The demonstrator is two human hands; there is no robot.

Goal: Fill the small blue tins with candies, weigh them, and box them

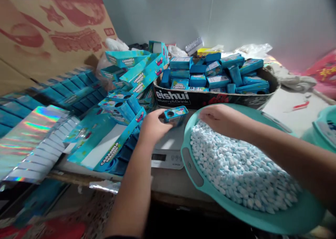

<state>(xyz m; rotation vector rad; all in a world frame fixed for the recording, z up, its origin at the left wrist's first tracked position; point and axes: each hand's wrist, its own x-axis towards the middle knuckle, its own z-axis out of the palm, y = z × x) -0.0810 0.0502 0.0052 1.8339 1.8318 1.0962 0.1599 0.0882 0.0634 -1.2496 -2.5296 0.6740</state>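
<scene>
My left hand is closed round a small blue candy box, which has a dark round hole in its upper face. It holds the box over a flat kitchen scale. My right hand is above the far left part of a turquoise basin. Its fingers are curled together, and what they hold, if anything, is hidden. Many small white and pale blue candies fill much of the basin.
Behind the scale stands a black cut-down carton heaped with blue boxes. Turquoise display trays and shiny holographic packs crowd the left. A large brown cardboard box rises behind them. Another turquoise container is at the right edge.
</scene>
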